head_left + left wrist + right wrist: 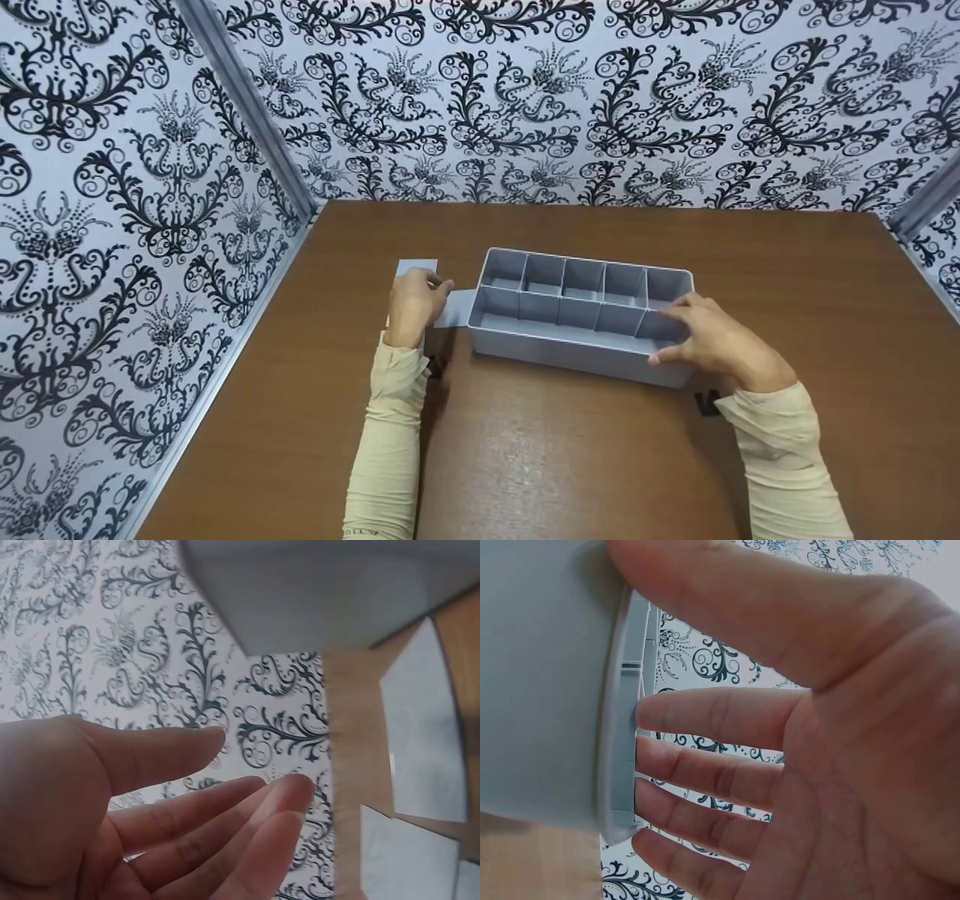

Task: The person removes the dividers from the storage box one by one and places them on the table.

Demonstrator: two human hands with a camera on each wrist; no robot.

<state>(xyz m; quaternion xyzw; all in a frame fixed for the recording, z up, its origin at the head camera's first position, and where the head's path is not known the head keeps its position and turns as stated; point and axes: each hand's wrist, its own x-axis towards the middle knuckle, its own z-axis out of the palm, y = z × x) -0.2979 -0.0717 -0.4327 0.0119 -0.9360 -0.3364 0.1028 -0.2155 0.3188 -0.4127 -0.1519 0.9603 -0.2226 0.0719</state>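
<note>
A grey organizer box (570, 352) with several small compartments and a long front trough stands on the table. My right hand (716, 341) grips its right end, the thumb on the outside of the front wall and the fingertips over the inner part. In the right wrist view, the thumb and fingers of that hand (780, 750) span the box's rim (611, 727). To the left of the box, my left hand (416, 304) hovers by flat pale grey pieces (454, 309). The left wrist view shows this hand (157, 817) with loosely bent fingers and nothing between them; several pale pieces (427, 735) lie beside it.
The brown wooden table (562, 457) meets patterned panels (525, 105) at the back and left, joined by a grey corner post (247, 97). A small black item (706, 403) shows beside the right sleeve.
</note>
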